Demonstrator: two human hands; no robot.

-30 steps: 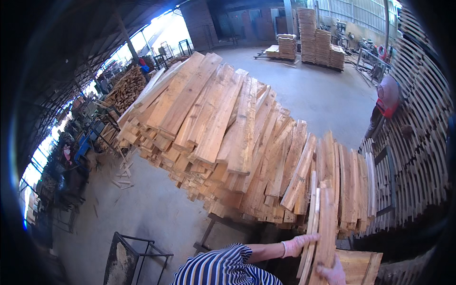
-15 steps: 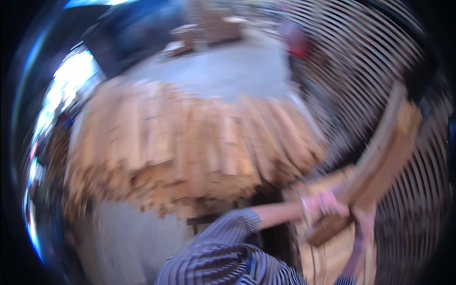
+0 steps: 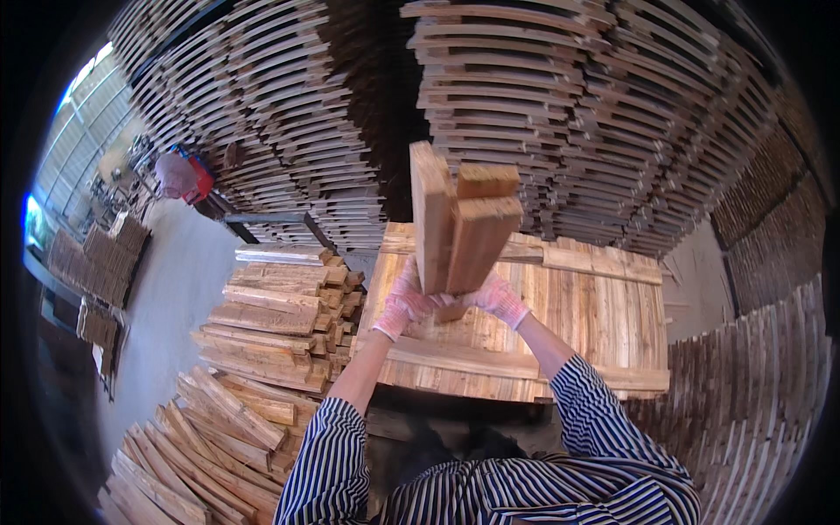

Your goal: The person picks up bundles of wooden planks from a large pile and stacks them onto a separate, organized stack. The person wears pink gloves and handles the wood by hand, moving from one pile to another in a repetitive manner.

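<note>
Three wooden boards rise upright in a bunch between my hands. My left hand, in a pinkish glove, is closed on the bunch from the left, low down. Gripping from the right, my right hand wears a matching glove. The boards' lower ends are over a platform of flat boards laid side by side, with crosswise boards along its far and near edges. Whether the lower ends touch it, I cannot tell.
At my left lies a heap of loose boards. Tall stacks of spaced boards stand behind the platform, and more stacked boards line the right. A person in red is at the far left, beside the concrete floor.
My view has swung right, from the loose heap to the platform. The boards, slanted to the right before, now stand upright in front of me, still in both hands.
</note>
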